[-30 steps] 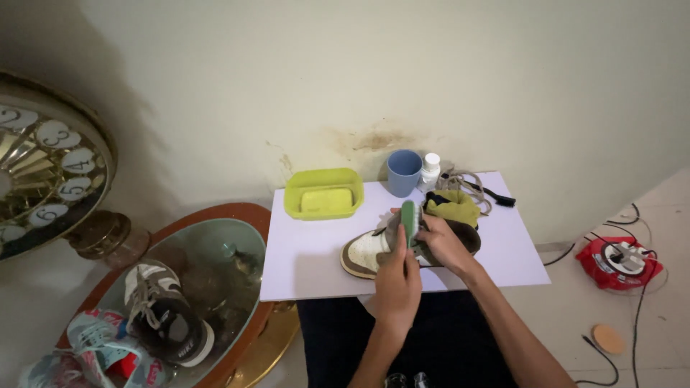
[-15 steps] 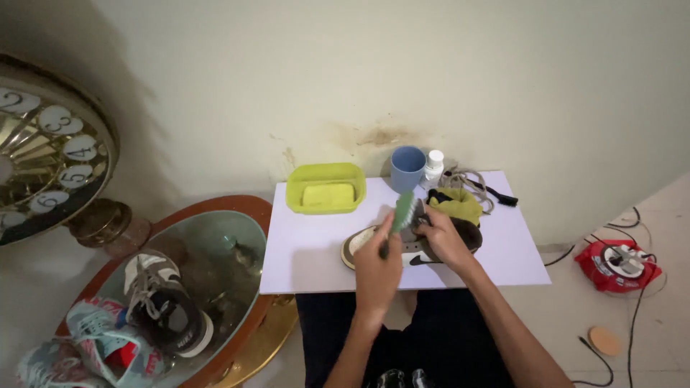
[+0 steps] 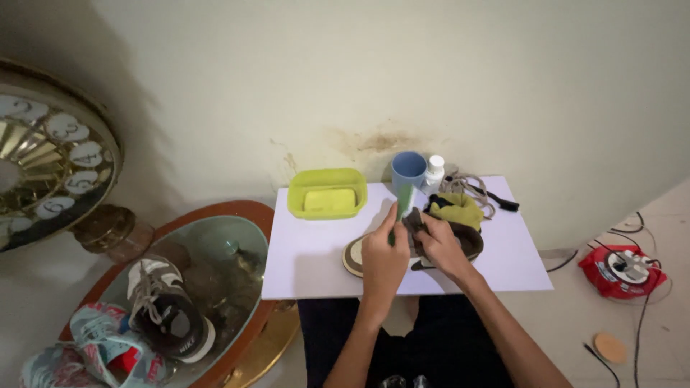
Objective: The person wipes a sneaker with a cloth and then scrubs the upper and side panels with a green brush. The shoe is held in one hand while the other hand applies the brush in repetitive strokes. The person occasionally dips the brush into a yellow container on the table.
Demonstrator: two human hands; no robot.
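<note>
While your left hand [image 3: 383, 257] is closed around the green brush [image 3: 402, 208], keep its bristles pressed flat to the upper of the shoe [image 3: 413, 248] and work in short strokes away from your wrist. The shoe lies on its side on the white board [image 3: 309, 251], directly under both hands, toe toward your left. Well to the left of that hand, a basin [image 3: 241, 233] holds another sneaker [image 3: 169, 312]; just beyond your knuckles sit the green soap dish [image 3: 327, 194] and the blue cup [image 3: 408, 171]. Your right hand [image 3: 442, 246] clamps the shoe's collar; I judge a firmer pinch there would stop it rocking. Past that hand lies a yellow cloth [image 3: 460, 210].
</note>
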